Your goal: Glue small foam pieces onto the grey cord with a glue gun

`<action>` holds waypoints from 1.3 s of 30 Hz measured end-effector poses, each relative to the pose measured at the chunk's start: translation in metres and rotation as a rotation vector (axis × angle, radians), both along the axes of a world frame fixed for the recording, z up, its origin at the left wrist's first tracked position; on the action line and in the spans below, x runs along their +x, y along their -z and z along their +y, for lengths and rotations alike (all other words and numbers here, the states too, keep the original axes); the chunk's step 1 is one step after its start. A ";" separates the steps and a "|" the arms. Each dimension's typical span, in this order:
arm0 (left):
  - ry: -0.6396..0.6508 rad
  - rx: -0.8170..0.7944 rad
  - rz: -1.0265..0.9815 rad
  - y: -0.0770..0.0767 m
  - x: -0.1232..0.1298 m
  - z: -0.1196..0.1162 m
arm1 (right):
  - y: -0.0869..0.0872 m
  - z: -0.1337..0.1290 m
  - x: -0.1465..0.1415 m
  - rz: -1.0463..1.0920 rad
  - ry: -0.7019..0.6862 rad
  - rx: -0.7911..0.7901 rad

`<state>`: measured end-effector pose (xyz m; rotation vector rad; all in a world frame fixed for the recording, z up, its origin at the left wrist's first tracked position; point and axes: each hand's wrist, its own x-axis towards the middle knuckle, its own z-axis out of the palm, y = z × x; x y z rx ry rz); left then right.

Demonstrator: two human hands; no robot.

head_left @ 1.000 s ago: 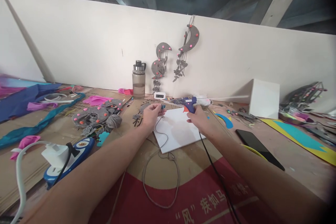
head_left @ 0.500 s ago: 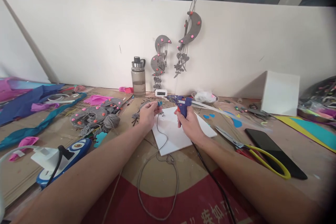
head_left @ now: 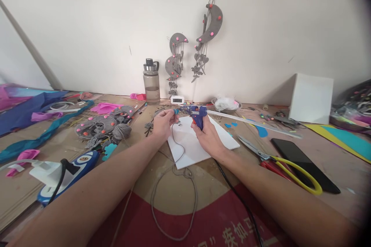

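My right hand is wrapped round a blue hot glue gun, a long clear glue stick reaching out of its back to the right. The gun's nozzle points left, close to my left hand. Between the fingertips of that left hand is a small teal felt piece; its exact shape is hidden. Grey yarn hangs down from the pinch and loops over the cardboard. Below both hands lies a white board.
Yellow-handled scissors and a black phone lie at right. A water bottle and small clock stand at the back. Grey moon hangings hang on the white wall. At left sit a power strip and grey yarn pieces.
The glue gun has moved left, bringing its nozzle up close to the teal piece. My left hand stays almost in place, still pinching. The view has tipped slightly downward.
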<state>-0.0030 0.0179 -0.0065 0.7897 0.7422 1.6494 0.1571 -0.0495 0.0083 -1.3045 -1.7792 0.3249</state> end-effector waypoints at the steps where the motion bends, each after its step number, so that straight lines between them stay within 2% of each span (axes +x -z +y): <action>1: 0.001 0.001 0.009 0.000 0.000 0.000 | 0.000 0.000 0.000 -0.004 0.002 0.003; 17: 0.011 0.040 0.070 -0.001 0.002 -0.004 | 0.002 0.000 -0.001 -0.005 -0.018 0.004; 39: 0.019 0.018 0.008 -0.002 0.000 -0.003 | 0.000 -0.004 0.000 0.013 -0.005 -0.008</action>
